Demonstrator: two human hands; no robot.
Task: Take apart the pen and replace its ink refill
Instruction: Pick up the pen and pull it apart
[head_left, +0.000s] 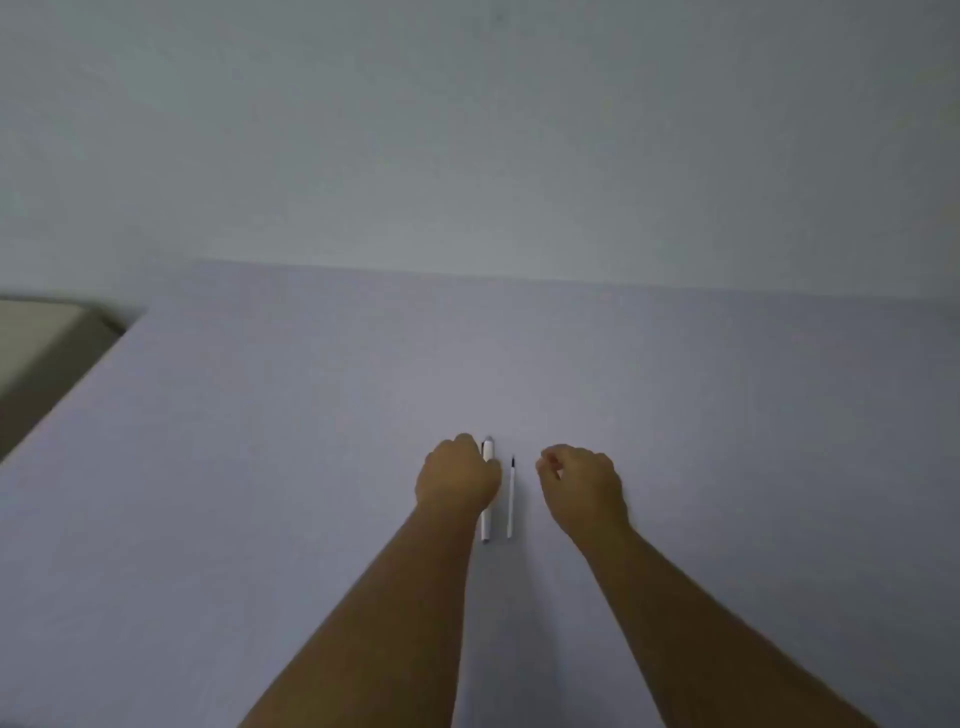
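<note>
a pale table, a bare wall, and a beige thing at the left edge.

the table (727, 415), pale lilac-grey and plain, is seen filling the lower half of the view, with its far edge set against the wall (467, 130). the wall is flat, grey-white and unmarked. past the table's left edge, a beige thing (36, 332) with a rounded corner is partly shown; it is blurred and cut off, so what it is cannot be told.

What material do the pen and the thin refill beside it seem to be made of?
Pen: probably white plastic, smooth, slightly glossy, with a darker clip near its far end. Ink refill: likely a thin pale plastic tube, with a dark tip that may be metal. Blur leaves both uncertain.
</note>
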